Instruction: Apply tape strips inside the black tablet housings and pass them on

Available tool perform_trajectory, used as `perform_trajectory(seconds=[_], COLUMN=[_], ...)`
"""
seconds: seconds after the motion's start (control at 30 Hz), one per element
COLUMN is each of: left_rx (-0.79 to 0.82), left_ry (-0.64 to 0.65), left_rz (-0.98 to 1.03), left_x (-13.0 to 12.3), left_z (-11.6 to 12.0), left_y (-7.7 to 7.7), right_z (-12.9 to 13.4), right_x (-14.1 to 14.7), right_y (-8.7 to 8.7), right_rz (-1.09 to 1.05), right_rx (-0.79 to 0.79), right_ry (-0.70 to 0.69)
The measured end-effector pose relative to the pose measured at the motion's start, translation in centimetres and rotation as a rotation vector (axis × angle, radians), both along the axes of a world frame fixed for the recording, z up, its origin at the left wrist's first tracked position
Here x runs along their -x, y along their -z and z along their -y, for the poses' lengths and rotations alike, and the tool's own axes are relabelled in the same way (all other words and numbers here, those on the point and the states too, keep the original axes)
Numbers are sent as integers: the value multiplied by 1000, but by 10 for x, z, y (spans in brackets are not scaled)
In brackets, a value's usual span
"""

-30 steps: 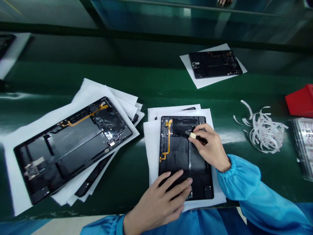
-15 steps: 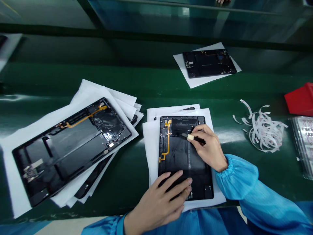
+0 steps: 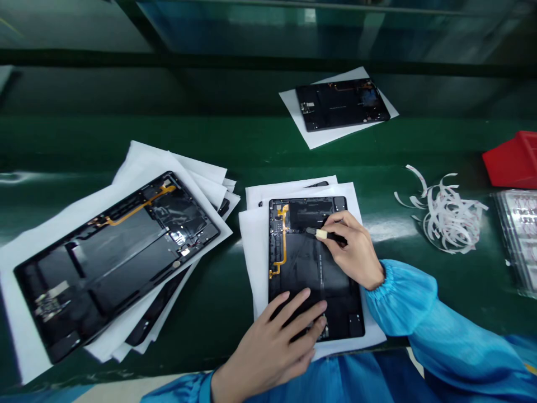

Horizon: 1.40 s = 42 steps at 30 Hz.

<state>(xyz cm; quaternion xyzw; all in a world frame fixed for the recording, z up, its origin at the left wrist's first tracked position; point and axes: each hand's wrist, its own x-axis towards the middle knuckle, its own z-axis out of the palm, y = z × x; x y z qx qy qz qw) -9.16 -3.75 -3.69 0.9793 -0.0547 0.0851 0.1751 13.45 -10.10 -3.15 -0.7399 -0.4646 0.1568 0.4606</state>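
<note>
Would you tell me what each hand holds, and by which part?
The right hand grips a tool by its black handle; the left hand holds nothing, lying on the tablet.

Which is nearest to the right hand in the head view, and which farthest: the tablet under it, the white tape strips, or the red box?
From the right hand, nearest first:
1. tablet: directly beneath the hand, on white paper
2. white tape strips: to the hand's right, on the green bench
3. red box: farther right, at the picture's edge

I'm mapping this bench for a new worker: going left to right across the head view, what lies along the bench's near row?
angled black tablet housing → straight black tablet housing → tangled white film strips → clear plastic tray
</note>
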Motion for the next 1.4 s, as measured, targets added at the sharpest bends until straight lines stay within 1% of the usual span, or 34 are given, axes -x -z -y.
perform_trajectory(seconds=[0.17,0.47,0.67,0.73,0.87,0.93,1.0,1.07,1.13,1.17,1.23,1.3,1.33,1.4], left_rx=[0,-3,9,-6,-74,-64,-29,-10,-34,-58,-110,-148,-162,-176], left_ry=[1,0,-4,10,70,93,108,115,112,110,99,30,-19,-108], left_rz=[9,7,5,-12,-48,-43,-29,-30,-53,-68,-92,-106,-115,-133], left_x=[-1,-3,-1,-1,-7,-12,-17,-22,-28,-31,-39,-49,-54,-64], left_z=[0,-1,-1,-3,-9,-12,-14,-17,-21,-24,-29,-34,-36,-41], left_y=[-1,0,1,-2,-15,-21,-23,-22,-21,-20,-19,-18,-18,-17], right_z=[1,0,0,1,3,1,-1,-2,5,11,32,57,70,90], right_x=[-1,1,2,2,2,1,0,-3,-6,-8,-9,-7,-4,4], right_y=[-1,1,1,1,3,3,3,-1,-8,-12,-20,-24,-25,-22], right_rz=[-23,22,42,50,45,10,-62,-166,-229,-218,-114,-11,6,-31], right_rx=[-1,21,6,8,-3,-13,-27,-77,-117,-107,-5,157,243,390], right_ry=[12,7,-1,-9,-18,2,50,119,181,199,207,198,185,160])
